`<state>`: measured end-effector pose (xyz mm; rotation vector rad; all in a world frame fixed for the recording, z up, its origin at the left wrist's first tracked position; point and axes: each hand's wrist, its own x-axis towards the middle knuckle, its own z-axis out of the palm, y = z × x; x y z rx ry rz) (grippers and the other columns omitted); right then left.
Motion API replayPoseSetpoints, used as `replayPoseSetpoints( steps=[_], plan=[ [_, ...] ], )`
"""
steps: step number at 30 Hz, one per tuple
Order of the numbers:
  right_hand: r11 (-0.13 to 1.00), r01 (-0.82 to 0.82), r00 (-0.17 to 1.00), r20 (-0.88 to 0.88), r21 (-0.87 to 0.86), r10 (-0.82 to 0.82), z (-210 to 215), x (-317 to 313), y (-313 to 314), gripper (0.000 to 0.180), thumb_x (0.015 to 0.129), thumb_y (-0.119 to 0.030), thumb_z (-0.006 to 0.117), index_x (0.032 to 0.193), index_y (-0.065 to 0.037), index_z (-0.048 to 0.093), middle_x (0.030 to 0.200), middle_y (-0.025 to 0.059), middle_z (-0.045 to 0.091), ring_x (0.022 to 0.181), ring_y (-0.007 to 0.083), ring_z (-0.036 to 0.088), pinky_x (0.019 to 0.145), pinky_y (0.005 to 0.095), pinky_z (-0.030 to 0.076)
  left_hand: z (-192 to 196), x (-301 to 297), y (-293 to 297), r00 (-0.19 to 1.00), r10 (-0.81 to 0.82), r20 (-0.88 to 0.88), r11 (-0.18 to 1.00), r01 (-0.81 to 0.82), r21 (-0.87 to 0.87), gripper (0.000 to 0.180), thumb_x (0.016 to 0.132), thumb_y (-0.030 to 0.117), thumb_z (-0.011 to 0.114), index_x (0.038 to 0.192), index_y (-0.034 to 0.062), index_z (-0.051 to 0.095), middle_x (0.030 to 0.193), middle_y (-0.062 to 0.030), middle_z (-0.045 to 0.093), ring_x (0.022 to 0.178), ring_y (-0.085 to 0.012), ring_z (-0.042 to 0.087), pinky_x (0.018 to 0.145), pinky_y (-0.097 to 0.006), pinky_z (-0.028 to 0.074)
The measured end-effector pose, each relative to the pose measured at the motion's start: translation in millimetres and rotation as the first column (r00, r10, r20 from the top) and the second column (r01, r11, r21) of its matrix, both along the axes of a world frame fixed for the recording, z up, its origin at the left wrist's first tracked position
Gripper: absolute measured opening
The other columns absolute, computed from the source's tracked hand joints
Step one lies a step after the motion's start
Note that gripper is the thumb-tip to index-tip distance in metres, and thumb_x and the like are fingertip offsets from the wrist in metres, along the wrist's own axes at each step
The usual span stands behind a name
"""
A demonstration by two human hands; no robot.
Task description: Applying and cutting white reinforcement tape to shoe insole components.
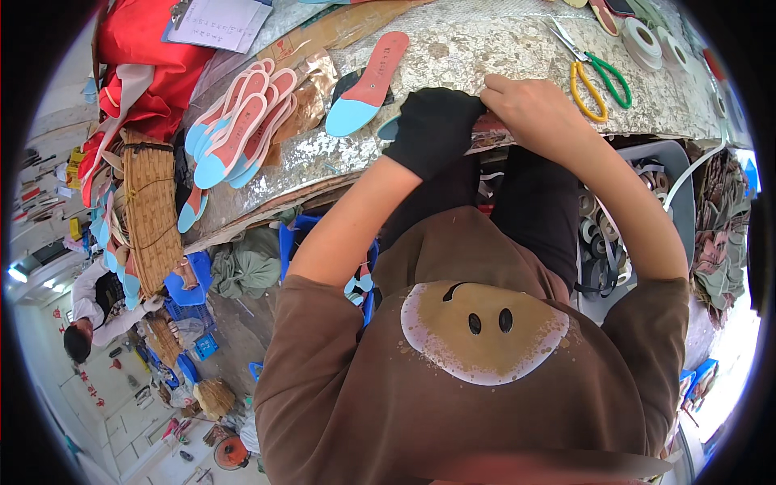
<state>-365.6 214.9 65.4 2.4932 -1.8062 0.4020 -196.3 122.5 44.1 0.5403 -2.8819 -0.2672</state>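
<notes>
My left hand (436,129) wears a black glove and is closed round an insole (389,129) at the table's near edge. The insole's blue end shows left of the glove, and a bit of its red part shows between my hands. My bare right hand (537,113) has its fingers bent in a pinch at the red end; its fingertips are partly hidden. Just beyond my left hand lies another red-and-blue insole (370,85) on a dark piece. Further left is a loose pile of similar insoles (242,121).
Scissors (586,69) with green and yellow handles lie right of my hands on the worn table (477,48). White tape rolls (643,44) stand at the far right. A grey bin (679,162) of rolls sits below. Red cloth (153,65) and a clipboard (214,24) are far left. A person (97,303) works at left.
</notes>
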Motion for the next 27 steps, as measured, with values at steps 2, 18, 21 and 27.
replayPoseSetpoints(
  steps=[2, 18, 21, 27],
  plan=[
    [1.000, 0.004, 1.000, 0.000, 0.004, -0.004, 0.9, -3.9, 2.6, 0.012, 0.077, -0.003, 0.062, 0.086, -0.002, 0.055, 0.090, 0.0099, 0.055, 0.075, 0.0293, 0.063, 0.061, 0.0405, 0.051, 0.7, 1.9, -3.6, 0.996, -0.003, -0.085, 0.997, 0.010, 0.079, 0.012, 0.074, 0.013, 0.061, 0.084, 0.0122, 0.069, 0.074, -0.0121, 0.065, 0.072, -0.0330, 0.065, 0.062, -0.044, 0.049],
    [0.986, 0.116, 0.883, 0.466, -0.119, -0.048, -31.2, -47.6, 21.9, 0.023, 0.087, -0.026, 0.068, 0.086, -0.005, 0.057, 0.077, 0.0067, 0.056, 0.062, 0.0272, 0.056, 0.058, 0.0412, 0.044, 7.5, -45.1, -1.8, 0.973, -0.123, 0.196, 0.992, 0.116, 0.048, 0.033, 0.081, 0.040, 0.062, 0.075, 0.0091, 0.071, 0.072, -0.0130, 0.068, 0.071, -0.0330, 0.068, 0.064, -0.045, 0.053],
    [0.905, 0.170, 0.650, 0.646, 0.391, -0.401, -8.7, -41.4, 42.3, 0.051, 0.086, -0.037, 0.073, 0.060, 0.000, 0.050, 0.051, 0.0015, 0.035, 0.053, 0.0119, 0.035, 0.051, 0.0303, 0.029, 19.0, -11.9, 8.0, 0.975, -0.171, 0.143, 0.972, 0.143, 0.188, 0.041, 0.087, 0.046, 0.058, 0.086, 0.0073, 0.070, 0.077, -0.0154, 0.067, 0.075, -0.0349, 0.067, 0.066, -0.045, 0.051],
    [0.904, 0.212, 0.440, 0.790, 0.371, -0.427, -4.6, -12.6, 78.7, 0.040, 0.086, -0.029, 0.074, 0.065, -0.001, 0.055, 0.056, -0.0051, 0.032, 0.056, 0.0056, 0.029, 0.050, 0.0267, 0.024, 55.0, 50.5, 26.3, 0.998, -0.026, -0.049, 0.872, 0.046, 0.488, 0.030, 0.087, 0.035, 0.066, 0.088, 0.0048, 0.068, 0.073, -0.0144, 0.061, 0.068, -0.0330, 0.061, 0.061, -0.040, 0.045]
  ],
)
